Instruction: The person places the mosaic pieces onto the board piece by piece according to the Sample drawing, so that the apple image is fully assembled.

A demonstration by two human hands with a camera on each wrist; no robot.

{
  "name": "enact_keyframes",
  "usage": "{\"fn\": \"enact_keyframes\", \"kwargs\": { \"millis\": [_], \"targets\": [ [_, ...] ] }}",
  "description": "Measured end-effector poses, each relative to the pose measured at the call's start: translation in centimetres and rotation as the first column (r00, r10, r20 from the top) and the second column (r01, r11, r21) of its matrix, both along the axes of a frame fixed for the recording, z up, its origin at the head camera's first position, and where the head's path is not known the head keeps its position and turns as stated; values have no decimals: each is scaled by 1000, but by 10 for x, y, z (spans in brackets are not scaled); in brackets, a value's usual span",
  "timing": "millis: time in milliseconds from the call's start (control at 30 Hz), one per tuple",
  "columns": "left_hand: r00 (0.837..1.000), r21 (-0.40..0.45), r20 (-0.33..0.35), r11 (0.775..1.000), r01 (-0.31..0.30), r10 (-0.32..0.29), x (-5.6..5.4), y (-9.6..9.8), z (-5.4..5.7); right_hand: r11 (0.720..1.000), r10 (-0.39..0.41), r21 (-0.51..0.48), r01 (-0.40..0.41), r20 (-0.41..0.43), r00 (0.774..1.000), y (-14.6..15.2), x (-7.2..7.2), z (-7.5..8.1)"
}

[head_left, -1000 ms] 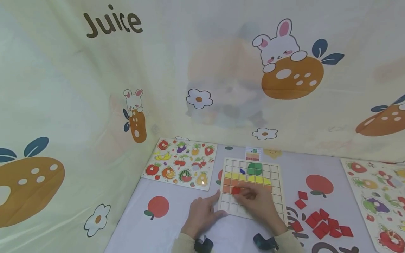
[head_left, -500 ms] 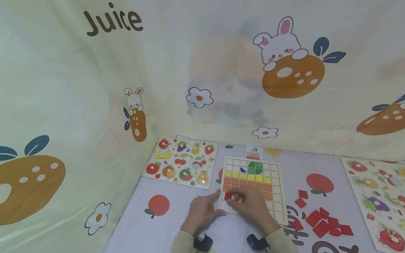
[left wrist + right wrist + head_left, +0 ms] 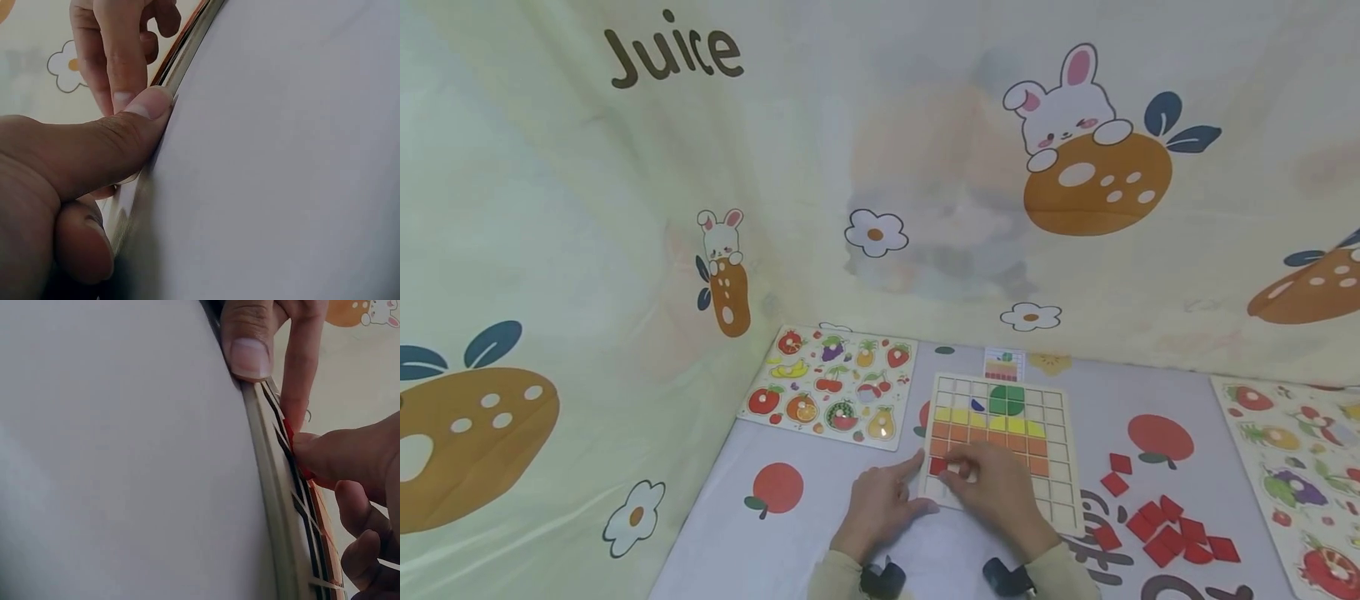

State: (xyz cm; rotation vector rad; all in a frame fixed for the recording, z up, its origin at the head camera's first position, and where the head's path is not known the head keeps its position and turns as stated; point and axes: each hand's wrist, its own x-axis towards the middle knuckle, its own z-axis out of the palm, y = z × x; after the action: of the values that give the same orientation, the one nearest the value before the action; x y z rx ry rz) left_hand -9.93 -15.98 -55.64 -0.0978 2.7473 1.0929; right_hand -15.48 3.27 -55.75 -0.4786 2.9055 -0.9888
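Observation:
A wooden grid board [image 3: 1062, 493] lies on the table, its upper cells filled with green, blue, yellow and orange pieces. At its lower left corner my left hand [image 3: 880, 500] rests its index finger along the left edge and its thumb on the near edge. My right hand [image 3: 1000, 487] is over the board, thumb and index fingertips at a red square tile [image 3: 937, 467] in the leftmost cell below the orange rows. In the right wrist view the right thumb [image 3: 309, 451] touches the red tile [image 3: 289, 430]. Cells under the right palm are hidden.
Several loose red tiles [image 3: 1161, 537] lie right of the board. A small pattern card [image 3: 1002, 364] sits behind it. Fruit puzzle boards stand at the left [image 3: 831, 387] and the right [image 3: 1296, 467]. A printed cloth wall [image 3: 940, 317] rises at the back.
My right hand has moved left and toward me with the red tile, which now lies in the leftmost cell below the orange rows. My left hand stays at the board's corner.

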Motion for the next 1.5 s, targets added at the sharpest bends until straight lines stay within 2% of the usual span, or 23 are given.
{"fn": "enact_keyframes", "kwargs": {
  "millis": [233,367,467,633,767,867,1000,1133,1433,1500],
  "targets": [
    [1000,0,13,1000,-15,15,0,0,1,1000,-1,-8,1,-8,1000,-7,0,2],
    [1000,0,11,1000,-18,18,-1,-1,0,1000,-2,-5,2,30,1000,-6,-2,3],
    [1000,12,0,1000,-13,13,0,-1,-2,999,-37,-22,39,68,997,4,-3,3],
    [1000,29,-11,1000,-6,6,1,2,-3,987,-145,-54,154,147,979,50,-10,12],
    [1000,17,-5,1000,-10,10,1,3,-2,970,-243,26,243,195,950,107,-20,20],
    [1000,4,-5,1000,-14,14,1,3,0,961,-271,102,257,156,950,148,-29,20],
    [1000,-4,-6,1000,-16,15,1,2,0,961,-244,155,228,93,965,186,-37,16],
    [1000,-5,2,1000,-24,24,1,2,1,964,-229,157,213,88,970,200,-38,12],
    [1000,-14,0,1000,-27,27,2,3,1,965,-247,128,228,151,957,204,-40,12],
    [1000,-16,-2,1000,-26,26,2,3,1,965,-249,117,233,144,958,205,-39,10]
  ]
}}
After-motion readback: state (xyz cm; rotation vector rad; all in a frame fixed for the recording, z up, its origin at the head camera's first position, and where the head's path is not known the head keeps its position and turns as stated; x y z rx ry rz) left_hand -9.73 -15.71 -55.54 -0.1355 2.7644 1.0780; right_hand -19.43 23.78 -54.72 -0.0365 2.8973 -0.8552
